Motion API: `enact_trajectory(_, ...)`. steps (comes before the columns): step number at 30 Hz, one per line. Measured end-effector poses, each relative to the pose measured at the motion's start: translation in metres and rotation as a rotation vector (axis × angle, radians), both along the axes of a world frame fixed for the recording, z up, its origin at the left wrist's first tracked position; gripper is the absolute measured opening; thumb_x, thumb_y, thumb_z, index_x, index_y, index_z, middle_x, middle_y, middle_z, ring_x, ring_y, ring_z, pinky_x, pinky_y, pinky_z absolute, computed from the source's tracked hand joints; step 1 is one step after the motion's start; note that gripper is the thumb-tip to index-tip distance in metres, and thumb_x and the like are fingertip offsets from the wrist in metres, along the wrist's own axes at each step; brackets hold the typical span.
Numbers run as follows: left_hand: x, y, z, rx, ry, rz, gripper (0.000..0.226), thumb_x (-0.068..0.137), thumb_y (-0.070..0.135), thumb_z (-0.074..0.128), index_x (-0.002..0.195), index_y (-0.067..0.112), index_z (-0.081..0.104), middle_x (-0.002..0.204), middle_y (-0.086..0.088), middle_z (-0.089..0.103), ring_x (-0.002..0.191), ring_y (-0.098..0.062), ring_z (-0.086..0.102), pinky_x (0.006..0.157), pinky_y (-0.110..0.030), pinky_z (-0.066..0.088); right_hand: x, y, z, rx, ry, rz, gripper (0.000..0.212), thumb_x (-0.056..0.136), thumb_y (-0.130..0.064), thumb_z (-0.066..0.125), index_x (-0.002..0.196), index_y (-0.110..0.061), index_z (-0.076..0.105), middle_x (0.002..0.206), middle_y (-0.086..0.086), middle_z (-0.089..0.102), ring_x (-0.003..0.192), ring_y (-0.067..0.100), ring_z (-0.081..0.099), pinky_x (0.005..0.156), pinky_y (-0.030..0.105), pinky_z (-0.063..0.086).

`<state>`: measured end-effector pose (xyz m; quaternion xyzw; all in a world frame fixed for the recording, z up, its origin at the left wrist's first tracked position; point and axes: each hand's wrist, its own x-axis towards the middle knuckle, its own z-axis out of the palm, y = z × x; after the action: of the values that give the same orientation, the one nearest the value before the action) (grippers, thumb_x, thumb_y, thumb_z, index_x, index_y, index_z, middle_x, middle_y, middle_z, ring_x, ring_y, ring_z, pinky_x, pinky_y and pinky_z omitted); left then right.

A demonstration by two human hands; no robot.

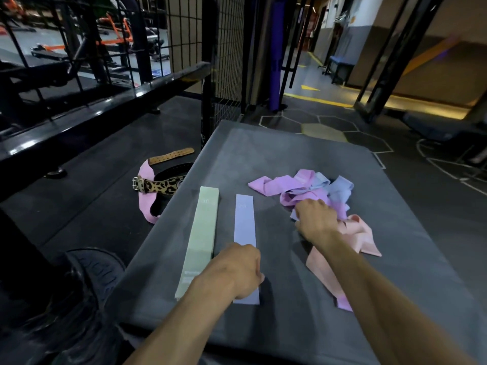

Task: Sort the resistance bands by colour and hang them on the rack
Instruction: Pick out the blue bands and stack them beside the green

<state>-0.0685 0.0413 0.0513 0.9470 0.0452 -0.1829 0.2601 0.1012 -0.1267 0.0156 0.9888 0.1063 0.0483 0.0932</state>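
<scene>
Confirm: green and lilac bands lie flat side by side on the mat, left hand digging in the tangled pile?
Wrong hand. In the head view the right hand is in the pile; the left hand rests on the lilac band, beside the green band on the mat.

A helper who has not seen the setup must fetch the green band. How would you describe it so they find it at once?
On the grey mat, two bands lie flat, side by side, left of the tangled pile. The green band is the left one, nearest the mat's edge, longer than the lilac band.
</scene>
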Motion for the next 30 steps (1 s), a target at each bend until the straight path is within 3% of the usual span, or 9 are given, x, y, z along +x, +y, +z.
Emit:
enact_trajectory(4, -0.005, -0.007, 0.003, 0.020, -0.019, -0.010, 0.022, 0.100, 0.037, 0.057, 0.112, 0.019, 0.063, 0.120, -0.005, 0.056, 0.107, -0.025, 0.060, 0.084, -0.029, 0.046, 0.000, -0.008, -0.003, 0.055, -0.014, -0.014, 0.017, 0.094, -0.013, 0.052, 0.101, -0.019, 0.066, 0.108, 0.003, 0.070, 0.099, 0.027, 0.066, 0.070, 0.031, 0.044)
enact_trajectory(6, -0.005, -0.008, 0.005, 0.031, -0.035, -0.013, 0.022, 0.100, 0.037, 0.057, 0.111, 0.019, 0.063, 0.121, -0.006, 0.056, 0.106, -0.025, 0.061, 0.084, -0.029, 0.047, 0.002, -0.011, 0.003, 0.134, -0.042, -0.054, 0.020, 0.096, -0.014, 0.049, 0.103, -0.016, 0.067, 0.108, 0.007, 0.070, 0.099, 0.031, 0.067, 0.074, 0.032, 0.048)
enact_trajectory(9, -0.004, -0.009, 0.007, 0.047, -0.067, -0.013, 0.021, 0.099, 0.037, 0.057, 0.109, 0.020, 0.063, 0.120, -0.006, 0.057, 0.104, -0.026, 0.062, 0.082, -0.031, 0.048, 0.016, -0.028, 0.028, 0.481, -0.114, -0.246, 0.026, 0.097, -0.014, 0.045, 0.106, -0.007, 0.068, 0.110, 0.020, 0.068, 0.103, 0.042, 0.064, 0.087, 0.042, 0.051)
enact_trajectory(12, -0.004, -0.009, 0.005, 0.054, -0.109, -0.027, 0.016, 0.099, 0.036, 0.057, 0.104, 0.022, 0.063, 0.116, -0.004, 0.060, 0.100, -0.024, 0.063, 0.081, -0.031, 0.049, 0.026, -0.059, 0.058, 0.825, -0.197, -0.396, 0.027, 0.094, -0.023, 0.050, 0.103, -0.012, 0.073, 0.108, 0.022, 0.070, 0.100, 0.044, 0.064, 0.086, 0.044, 0.053)
enact_trajectory(15, -0.003, -0.008, 0.004, 0.011, -0.218, -0.003, 0.009, 0.097, 0.036, 0.054, 0.097, 0.027, 0.059, 0.103, -0.001, 0.062, 0.090, -0.022, 0.061, 0.075, -0.032, 0.049, 0.025, -0.083, 0.082, 1.005, -0.351, -0.482, 0.025, 0.094, -0.020, 0.052, 0.108, -0.015, 0.072, 0.111, 0.018, 0.070, 0.104, 0.042, 0.063, 0.086, 0.041, 0.051)
enact_trajectory(19, -0.002, -0.010, 0.005, -0.054, -0.392, 0.031, 0.007, 0.095, 0.029, 0.050, 0.099, 0.029, 0.055, 0.080, 0.001, 0.064, 0.075, -0.023, 0.054, 0.073, -0.038, 0.054, 0.013, -0.094, 0.101, 1.129, -0.500, -0.277, 0.017, 0.097, -0.019, 0.053, 0.105, -0.018, 0.068, 0.102, 0.007, 0.071, 0.096, 0.030, 0.063, 0.083, 0.036, 0.047)
enact_trajectory(23, -0.006, -0.015, 0.006, -0.150, -0.544, 0.064, 0.007, 0.094, 0.026, 0.052, 0.097, 0.031, 0.057, 0.061, 0.009, 0.053, 0.062, -0.019, 0.052, 0.065, -0.035, 0.054, -0.001, -0.096, 0.129, 1.135, -0.490, -0.017, 0.015, 0.099, -0.018, 0.055, 0.105, -0.021, 0.068, 0.090, -0.002, 0.067, 0.089, 0.023, 0.064, 0.085, 0.045, 0.054)
enact_trajectory(27, -0.012, -0.022, 0.017, -0.330, -0.695, 0.132, 0.010, 0.095, 0.021, 0.060, 0.096, 0.031, 0.063, 0.067, 0.020, 0.059, 0.066, -0.005, 0.058, 0.064, -0.020, 0.049, -0.027, -0.089, 0.165, 1.211, -0.432, 0.175, 0.015, 0.099, -0.027, 0.057, 0.100, -0.036, 0.068, 0.085, -0.015, 0.068, 0.082, 0.012, 0.064, 0.081, 0.050, 0.058)
enact_trajectory(30, -0.017, -0.027, 0.032, -0.558, -0.806, 0.247, 0.012, 0.094, 0.017, 0.064, 0.099, 0.026, 0.068, 0.084, 0.023, 0.067, 0.079, 0.005, 0.061, 0.068, -0.005, 0.042, -0.059, -0.080, 0.189, 1.213, -0.398, 0.292, 0.014, 0.099, -0.023, 0.059, 0.100, -0.031, 0.070, 0.084, -0.020, 0.066, 0.080, 0.006, 0.060, 0.081, 0.046, 0.059)
